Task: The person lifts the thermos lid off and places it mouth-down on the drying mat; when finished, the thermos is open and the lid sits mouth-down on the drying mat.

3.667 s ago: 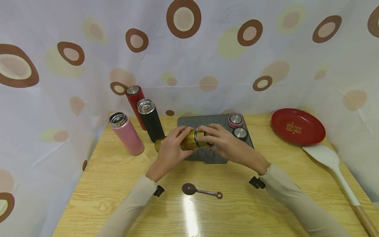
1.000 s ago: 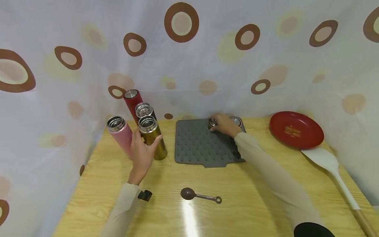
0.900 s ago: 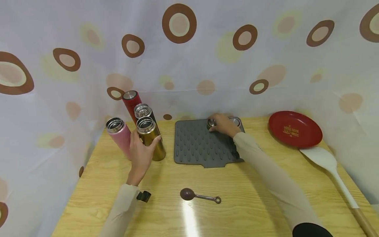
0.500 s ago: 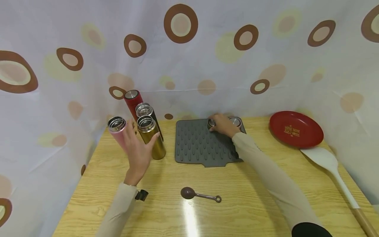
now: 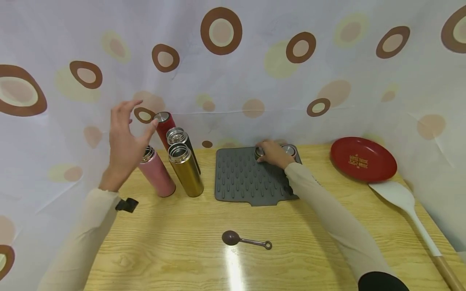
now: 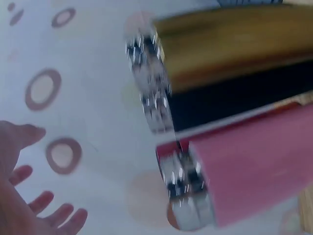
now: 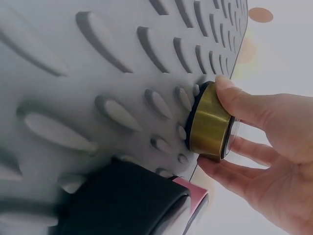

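Observation:
My right hand [image 5: 274, 153] pinches a gold flask lid [image 7: 210, 122] that sits at the back of the grey ridged mat [image 5: 240, 173]. Raised on the left, my left hand [image 5: 125, 145] holds nothing, its fingers spread and loosely bent. In the head view it overlaps the top of the uncapped pink thermos flask [image 5: 158, 178]. Beside that stands the gold thermos flask [image 5: 187, 173], upright and uncapped. An uncapped black flask [image 5: 189, 142] and a red flask [image 5: 165, 128] with its lid on stand behind, partly hidden.
A black lid [image 7: 122, 200] and a pink lid [image 5: 289, 150] rest on the mat's right side, partly behind my right arm. A brown spoon [image 5: 230, 238] lies at the front. On the right are a red oval plate [image 5: 364, 147] and a long white-headed spatula [image 5: 397, 196].
The gold flask and its lid have come apart; the flask now stands by the others, the lid on the mat. My left hand has let go and moved up and left.

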The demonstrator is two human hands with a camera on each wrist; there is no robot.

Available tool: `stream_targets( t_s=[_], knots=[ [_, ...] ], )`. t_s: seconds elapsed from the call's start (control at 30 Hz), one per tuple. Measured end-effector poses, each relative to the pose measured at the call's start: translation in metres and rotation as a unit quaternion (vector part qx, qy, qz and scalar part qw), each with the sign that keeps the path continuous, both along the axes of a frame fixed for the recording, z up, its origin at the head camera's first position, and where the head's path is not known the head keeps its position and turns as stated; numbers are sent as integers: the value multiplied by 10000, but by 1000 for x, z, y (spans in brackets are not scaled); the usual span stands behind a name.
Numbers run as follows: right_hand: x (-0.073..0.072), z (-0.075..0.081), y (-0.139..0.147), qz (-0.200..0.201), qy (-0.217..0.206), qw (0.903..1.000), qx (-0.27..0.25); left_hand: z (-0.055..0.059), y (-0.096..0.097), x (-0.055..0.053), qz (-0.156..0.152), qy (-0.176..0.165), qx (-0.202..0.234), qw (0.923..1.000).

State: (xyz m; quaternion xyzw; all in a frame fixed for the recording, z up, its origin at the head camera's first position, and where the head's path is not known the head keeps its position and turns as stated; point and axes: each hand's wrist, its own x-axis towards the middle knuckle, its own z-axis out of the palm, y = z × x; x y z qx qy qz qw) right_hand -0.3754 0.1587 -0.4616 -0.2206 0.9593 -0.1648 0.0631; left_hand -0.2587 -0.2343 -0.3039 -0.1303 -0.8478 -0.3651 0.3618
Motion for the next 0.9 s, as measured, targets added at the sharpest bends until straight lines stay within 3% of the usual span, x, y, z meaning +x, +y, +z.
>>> stream_targets(
  t_s=[0.13,0.23,0.3,0.47,0.57,0.73,0.8,0.9],
  knots=[
    [-2,1,1,3,-16,10000,28,14,-23,-33,-221,-904,-470,9945],
    [-4,3,4,-1,-9,10000,24,16,-33,-56,-523,-1617,-921,9811],
    [-4,4,6,29,43,10000,44,15,-38,-70,-778,-2170,-1252,9650],
    [-3,5,9,28,117,9999,93,8,-40,-100,-1508,-3307,-1925,9115],
    [-2,5,9,-34,63,10000,41,4,-40,-111,-1629,-3649,-2191,8901],
    [-1,3,6,-73,89,9999,2,1,-42,-120,-1720,-4261,-2188,8608],
    [-1,1,5,-61,135,9999,18,-3,-45,-123,-1790,-4494,-2011,8518],
    [-2,-1,1,15,167,9998,66,-10,-50,-123,-1826,-4733,-1671,8454]
  ],
)
